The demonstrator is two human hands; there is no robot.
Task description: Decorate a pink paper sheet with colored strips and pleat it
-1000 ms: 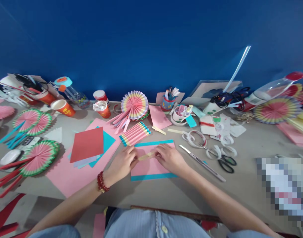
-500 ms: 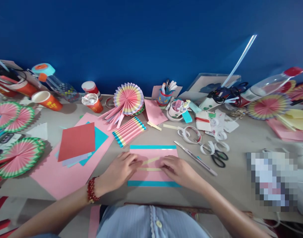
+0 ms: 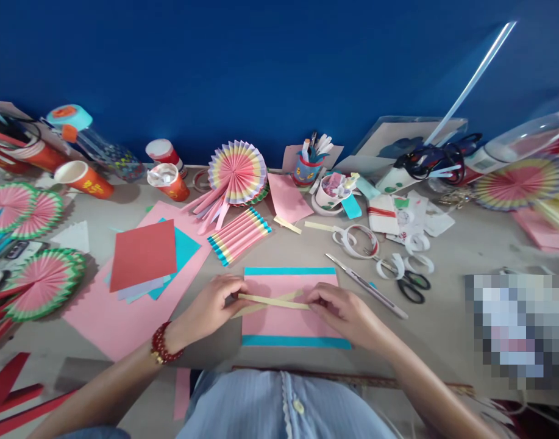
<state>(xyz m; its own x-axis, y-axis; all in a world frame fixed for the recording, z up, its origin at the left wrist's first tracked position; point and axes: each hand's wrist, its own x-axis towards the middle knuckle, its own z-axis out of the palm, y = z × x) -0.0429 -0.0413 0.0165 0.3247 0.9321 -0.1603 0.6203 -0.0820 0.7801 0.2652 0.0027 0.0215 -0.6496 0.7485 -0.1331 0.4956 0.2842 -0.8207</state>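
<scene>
A pink paper sheet (image 3: 292,326) with blue strips along its top and bottom edges lies on the table in front of me. Over its middle, a pale yellow paper strip (image 3: 274,302) is stretched between my two hands. My left hand (image 3: 219,302) pinches the strip's left end, and my right hand (image 3: 336,308) pinches the right end. Beneath it, a second yellow strip (image 3: 294,295) lies slantwise across the sheet, partly covered by the held strip and the hands.
A utility knife (image 3: 366,286), scissors (image 3: 413,286) and a tape roll (image 3: 360,241) lie to the right. A pleated striped paper (image 3: 239,236) and a paper fan (image 3: 237,172) are behind. Coloured sheets (image 3: 144,256) are stacked at left. Paper cups (image 3: 85,179) stand farther back.
The yellow strip has been raised off the pink sheet and now runs taut between both hands. My left hand has shifted slightly left; the camera view has turned a little.
</scene>
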